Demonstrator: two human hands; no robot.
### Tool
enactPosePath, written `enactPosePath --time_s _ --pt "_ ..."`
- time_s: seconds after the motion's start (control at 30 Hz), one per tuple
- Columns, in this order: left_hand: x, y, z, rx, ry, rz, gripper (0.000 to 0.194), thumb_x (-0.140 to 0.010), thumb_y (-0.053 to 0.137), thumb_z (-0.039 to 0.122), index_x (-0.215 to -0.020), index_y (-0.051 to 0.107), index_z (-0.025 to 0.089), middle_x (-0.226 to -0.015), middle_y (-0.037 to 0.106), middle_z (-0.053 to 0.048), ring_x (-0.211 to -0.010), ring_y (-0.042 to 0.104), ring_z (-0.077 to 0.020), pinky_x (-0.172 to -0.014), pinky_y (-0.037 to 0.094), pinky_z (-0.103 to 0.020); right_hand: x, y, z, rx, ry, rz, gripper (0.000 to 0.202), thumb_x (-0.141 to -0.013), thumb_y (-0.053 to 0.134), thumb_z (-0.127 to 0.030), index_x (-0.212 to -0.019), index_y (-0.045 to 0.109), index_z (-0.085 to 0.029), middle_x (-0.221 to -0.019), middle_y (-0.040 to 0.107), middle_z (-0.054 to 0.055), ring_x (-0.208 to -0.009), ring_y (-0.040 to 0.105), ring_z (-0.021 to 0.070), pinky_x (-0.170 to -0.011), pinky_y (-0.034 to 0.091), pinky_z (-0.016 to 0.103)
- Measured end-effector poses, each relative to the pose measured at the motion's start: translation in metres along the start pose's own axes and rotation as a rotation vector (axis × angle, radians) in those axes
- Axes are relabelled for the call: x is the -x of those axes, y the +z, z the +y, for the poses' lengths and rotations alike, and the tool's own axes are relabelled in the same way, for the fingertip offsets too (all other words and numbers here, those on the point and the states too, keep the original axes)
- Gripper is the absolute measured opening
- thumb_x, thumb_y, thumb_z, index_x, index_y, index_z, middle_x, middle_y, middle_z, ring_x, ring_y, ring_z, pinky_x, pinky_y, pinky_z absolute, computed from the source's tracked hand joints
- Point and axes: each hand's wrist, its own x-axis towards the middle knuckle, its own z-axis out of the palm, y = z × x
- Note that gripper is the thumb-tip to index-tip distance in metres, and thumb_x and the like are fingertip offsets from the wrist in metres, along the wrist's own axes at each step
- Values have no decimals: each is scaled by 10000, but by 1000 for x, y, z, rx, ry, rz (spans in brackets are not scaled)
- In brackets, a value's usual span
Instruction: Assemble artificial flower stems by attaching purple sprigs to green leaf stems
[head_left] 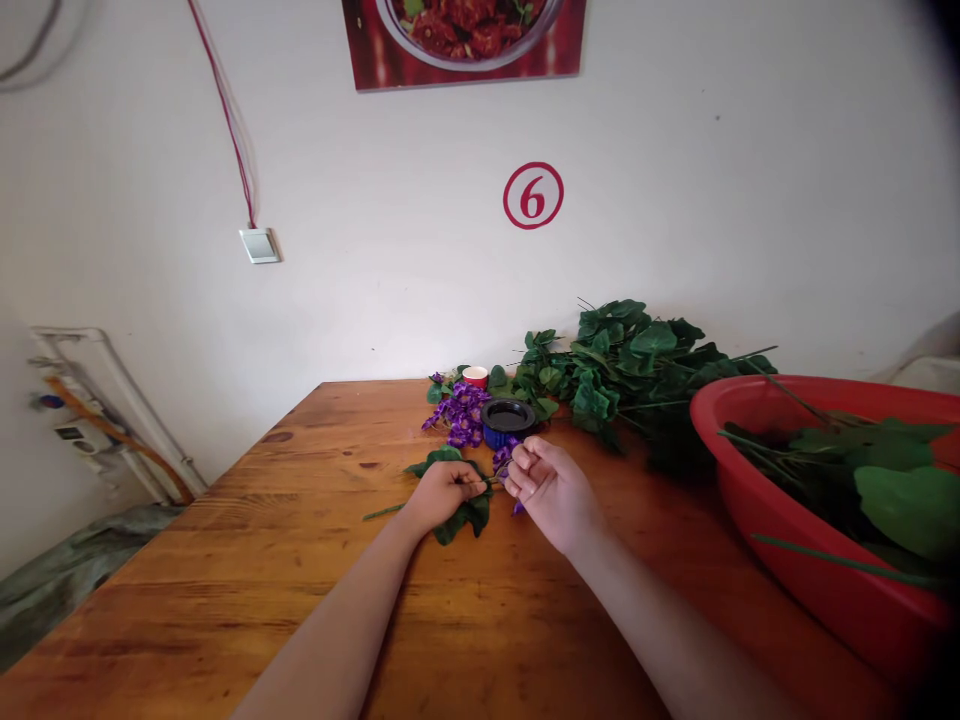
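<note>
My left hand [448, 492] is closed on a stem of artificial green leaves [474, 515], whose bare stem end sticks out to the left over the table. Close by on the right, my right hand [551, 490] has its fingers curled in a pinch on a sprig of purple artificial flowers [504, 457]. The sprig's thin stem runs toward the left hand. Just beyond both hands stands a dark blue round container [508, 420] with a black rim. More purple flowers [459, 412] lie against its left side.
A small red-and-white cup [475, 376] stands behind the flowers near the wall. Piled at the back right are many green leaf stems [630, 360]. A large red basin [750, 480] holding more leaves fills the right side of the wooden table [300, 560].
</note>
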Motion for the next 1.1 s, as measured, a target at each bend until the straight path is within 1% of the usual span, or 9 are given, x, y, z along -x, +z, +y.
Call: enactPosePath --time_s 0.1,0.2,0.4,0.57,0.7,0.8,0.9,1.0,1.1 --pt "2 0 2 7 -5 18 287 -768 612 414 -726 665 135 -640 573 5 -587 460 -107 -560 355 -223 1 -3 -1 -166 77 -1 110 -814 569 -244 -729 520 -192 -648 473 -40 -468 380 81 -511 381 249" --pt "4 0 6 -2 3 21 269 -765 616 397 -714 662 137 -641 570 5 -594 462 -109 -555 352 -218 2 -5 -3 -261 117 -28 100 -832 532 -238 -749 500 -194 -660 458 -38 -479 376 79 -518 378 241" --pt "7 -3 12 -41 23 26 243 -790 593 367 -707 651 146 -642 580 5 -607 483 -116 -581 366 -221 2 -5 -6 -343 123 -63 95 -849 521 -198 -762 481 -192 -683 454 -41 -494 375 74 -535 382 242" --pt "11 -8 14 -124 41 54 230 -802 581 348 -682 634 159 -693 615 -8 -675 533 -134 -643 393 -231 0 -11 -2 -402 129 -48 77 -876 547 -179 -815 504 -198 -693 468 -55 -505 380 61 -556 397 233" --pt "13 -10 14 -194 48 87 250 -816 570 364 -667 619 168 -655 585 3 -663 521 -133 -643 385 -237 2 -18 6 -369 123 -15 50 -866 583 -181 -849 539 -200 -695 480 -61 -510 384 56 -560 403 227" --pt "13 -10 14 -217 55 93 267 -819 561 383 -663 610 172 -621 552 11 -641 499 -133 -630 371 -241 1 -23 12 -306 125 37 59 -835 621 -191 -838 562 -196 -671 471 -64 -495 372 56 -536 388 222" --pt "12 -10 13 -209 57 92 267 -812 560 386 -661 616 174 -628 563 5 -646 504 -139 -633 367 -245 -3 -26 12 -239 110 85 83 -796 660 -206 -812 580 -189 -650 465 -62 -481 364 56 -518 371 222" --pt "13 -10 14 -219 65 99 248 -803 563 369 -659 629 177 -625 578 3 -643 510 -142 -634 364 -249 -6 -28 11 -190 113 88 102 -767 682 -228 -783 593 -181 -613 449 -62 -473 355 57 -507 357 219" --pt "14 -9 13 -240 75 88 209 -793 573 335 -676 649 179 -669 620 -6 -672 532 -147 -640 361 -248 -7 -30 12 -126 109 91 124 -745 707 -229 -757 600 -168 -594 440 -65 -465 347 50 -500 345 214"
